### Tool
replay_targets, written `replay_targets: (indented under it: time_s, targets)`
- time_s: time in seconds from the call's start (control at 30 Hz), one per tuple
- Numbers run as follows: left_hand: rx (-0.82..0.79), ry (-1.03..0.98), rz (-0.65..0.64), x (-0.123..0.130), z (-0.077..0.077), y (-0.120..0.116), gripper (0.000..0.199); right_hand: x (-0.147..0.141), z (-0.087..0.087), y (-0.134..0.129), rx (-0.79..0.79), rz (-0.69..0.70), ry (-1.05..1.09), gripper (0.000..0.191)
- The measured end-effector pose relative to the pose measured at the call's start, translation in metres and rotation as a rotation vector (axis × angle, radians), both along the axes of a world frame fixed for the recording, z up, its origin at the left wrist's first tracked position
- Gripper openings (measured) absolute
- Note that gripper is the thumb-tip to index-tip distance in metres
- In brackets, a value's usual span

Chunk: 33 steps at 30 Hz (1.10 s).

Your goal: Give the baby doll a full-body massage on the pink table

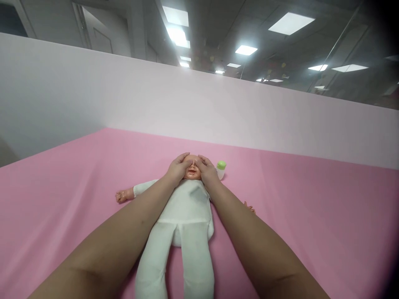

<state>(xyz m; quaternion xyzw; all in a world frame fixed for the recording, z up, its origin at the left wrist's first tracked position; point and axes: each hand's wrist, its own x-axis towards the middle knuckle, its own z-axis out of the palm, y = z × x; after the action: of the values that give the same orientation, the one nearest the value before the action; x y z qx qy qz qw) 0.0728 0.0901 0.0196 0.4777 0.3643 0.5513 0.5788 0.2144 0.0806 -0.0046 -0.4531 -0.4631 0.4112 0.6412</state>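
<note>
A baby doll [188,203] with a white cloth body lies on its back, its head away from me and its legs towards me. My left hand [178,169] is wrapped round the left side of the doll's head, with the thumb on its face near the eye. On the other side, my right hand [208,169] holds the head the same way. Both thumbs cover the eyes, while the nose and mouth show between them. The doll's arms stretch out sideways, one partly hidden behind my right forearm. Just beyond my right hand stands a small bottle [221,169] with a green cap.
Pink cloth [299,199] covers the surface under the doll, with soft creases at left and right. A pale wall or panel [199,104] rises behind it. Above that are a door [104,31] and a dark ceiling with bright light panels.
</note>
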Motion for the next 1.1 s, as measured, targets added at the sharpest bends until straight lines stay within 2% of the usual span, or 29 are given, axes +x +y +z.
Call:
replay_targets:
  time_s: [0.2,0.4,0.53,0.77,0.93,1.1]
  targets:
    - [-0.066,-0.075,0.045,0.001,0.001,0.001,0.054,0.002,-0.005,0.005,0.018,0.002,0.053,0.047]
    - [-0.042,-0.105,0.055,0.000,-0.007,0.009,0.048,0.004,-0.010,0.006,0.059,0.026,0.087,0.050]
    - [-0.001,-0.063,0.066,-0.001,-0.008,0.012,0.047,0.003,-0.007,0.002,0.058,0.018,0.003,0.056]
    - [0.064,-0.005,0.002,-0.004,-0.001,0.001,0.062,0.001,0.006,-0.010,0.057,-0.069,-0.175,0.064]
    - [0.054,-0.039,-0.020,-0.005,0.000,-0.001,0.064,0.000,0.010,-0.013,0.031,-0.123,-0.246,0.059]
    - [0.013,-0.093,-0.036,-0.002,-0.001,0.004,0.063,0.000,0.006,-0.006,0.008,-0.122,-0.208,0.051]
